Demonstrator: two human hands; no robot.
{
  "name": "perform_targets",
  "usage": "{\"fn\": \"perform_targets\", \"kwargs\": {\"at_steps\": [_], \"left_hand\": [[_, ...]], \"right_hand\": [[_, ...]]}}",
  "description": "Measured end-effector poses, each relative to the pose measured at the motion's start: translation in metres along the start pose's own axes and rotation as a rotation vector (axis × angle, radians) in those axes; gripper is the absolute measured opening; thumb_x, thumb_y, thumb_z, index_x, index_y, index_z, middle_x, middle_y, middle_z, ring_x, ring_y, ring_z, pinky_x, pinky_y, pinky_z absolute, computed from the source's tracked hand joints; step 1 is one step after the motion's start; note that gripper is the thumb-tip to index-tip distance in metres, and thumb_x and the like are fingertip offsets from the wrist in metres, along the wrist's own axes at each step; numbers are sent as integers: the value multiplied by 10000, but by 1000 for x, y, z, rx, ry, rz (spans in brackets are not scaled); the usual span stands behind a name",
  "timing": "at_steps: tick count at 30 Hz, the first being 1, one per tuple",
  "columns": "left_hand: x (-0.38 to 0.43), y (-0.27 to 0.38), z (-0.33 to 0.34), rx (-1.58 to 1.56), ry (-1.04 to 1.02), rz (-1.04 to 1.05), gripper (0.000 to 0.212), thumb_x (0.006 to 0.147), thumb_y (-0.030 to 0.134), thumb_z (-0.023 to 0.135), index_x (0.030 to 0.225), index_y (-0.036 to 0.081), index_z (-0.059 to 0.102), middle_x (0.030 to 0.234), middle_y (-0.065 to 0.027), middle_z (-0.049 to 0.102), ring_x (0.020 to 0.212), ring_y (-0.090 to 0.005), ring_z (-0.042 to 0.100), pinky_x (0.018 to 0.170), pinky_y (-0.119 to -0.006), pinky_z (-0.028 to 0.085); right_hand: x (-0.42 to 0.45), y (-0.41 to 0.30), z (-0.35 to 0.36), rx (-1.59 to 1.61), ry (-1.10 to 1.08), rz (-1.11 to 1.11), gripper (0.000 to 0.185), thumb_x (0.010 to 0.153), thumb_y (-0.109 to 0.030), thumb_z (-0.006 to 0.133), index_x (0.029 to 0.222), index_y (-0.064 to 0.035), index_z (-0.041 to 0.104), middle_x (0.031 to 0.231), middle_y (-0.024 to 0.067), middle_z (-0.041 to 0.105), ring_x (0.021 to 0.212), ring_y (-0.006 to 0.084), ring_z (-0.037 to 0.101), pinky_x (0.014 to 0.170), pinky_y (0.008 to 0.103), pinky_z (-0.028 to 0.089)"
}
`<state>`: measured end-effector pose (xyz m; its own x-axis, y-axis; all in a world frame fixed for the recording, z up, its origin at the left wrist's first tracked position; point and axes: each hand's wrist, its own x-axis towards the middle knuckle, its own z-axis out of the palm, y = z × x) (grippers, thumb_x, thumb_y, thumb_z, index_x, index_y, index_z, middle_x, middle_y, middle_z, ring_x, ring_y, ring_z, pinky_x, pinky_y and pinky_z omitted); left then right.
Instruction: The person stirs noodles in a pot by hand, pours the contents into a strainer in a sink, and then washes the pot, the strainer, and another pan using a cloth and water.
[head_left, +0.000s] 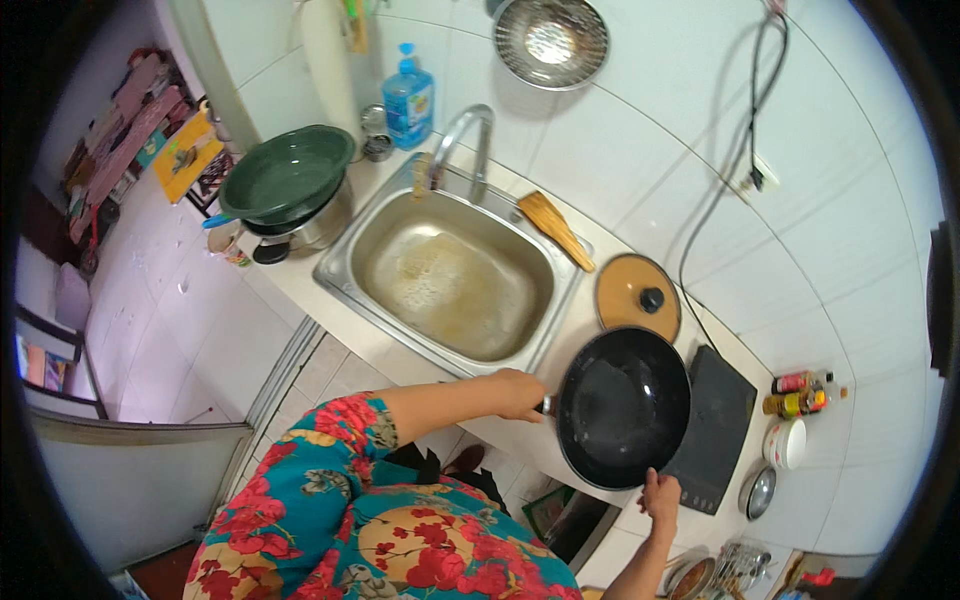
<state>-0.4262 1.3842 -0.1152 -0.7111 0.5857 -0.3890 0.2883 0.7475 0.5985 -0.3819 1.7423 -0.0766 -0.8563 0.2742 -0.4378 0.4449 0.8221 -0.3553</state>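
A black wok (624, 405) is between my two hands, over the counter edge and partly in front of the induction cooker (712, 435). My left hand (520, 394) is closed around its handle, most of which the fingers hide. At the near rim, my right hand (660, 499) pinches the edge with thumb and fingers. The wok's inside looks dark and shiny, with a few pale marks. Behind it lies an amber glass lid (626, 289) with a black knob. To its left is a stainless steel sink (450, 300) with a little water at the bottom.
A wooden spatula (555, 229) rests on the sink's back edge near the faucet (465, 135). Green basins (289, 176) are stacked left, by a blue soap bottle (409, 105). Condiment bottles (799, 394), a white container (785, 444) and a metal bowl (758, 493) stand right. A power cord (701, 217) hangs down the wall.
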Motion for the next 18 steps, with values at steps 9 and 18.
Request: {"fn": "perform_targets", "kwargs": {"at_steps": [9, 18], "left_hand": [[-88, -120, -34, -283, 281, -6, 434, 862, 422, 435, 935, 19, 578, 931, -212, 595, 868, -386, 556, 767, -454, 429], [-162, -230, -20, -181, 690, -292, 132, 829, 153, 474, 848, 31, 519, 843, -154, 577, 858, -322, 551, 716, -418, 442]], "right_hand": [[-20, -196, -14, 198, -182, -273, 283, 891, -204, 475, 704, 0, 535, 542, 54, 531, 408, 109, 492, 367, 239, 377], [67, -348, 168, -214, -512, -883, 282, 826, -167, 514, 1048, -8, 585, 897, 169, 613, 833, 258, 603, 749, 327, 476]]}}
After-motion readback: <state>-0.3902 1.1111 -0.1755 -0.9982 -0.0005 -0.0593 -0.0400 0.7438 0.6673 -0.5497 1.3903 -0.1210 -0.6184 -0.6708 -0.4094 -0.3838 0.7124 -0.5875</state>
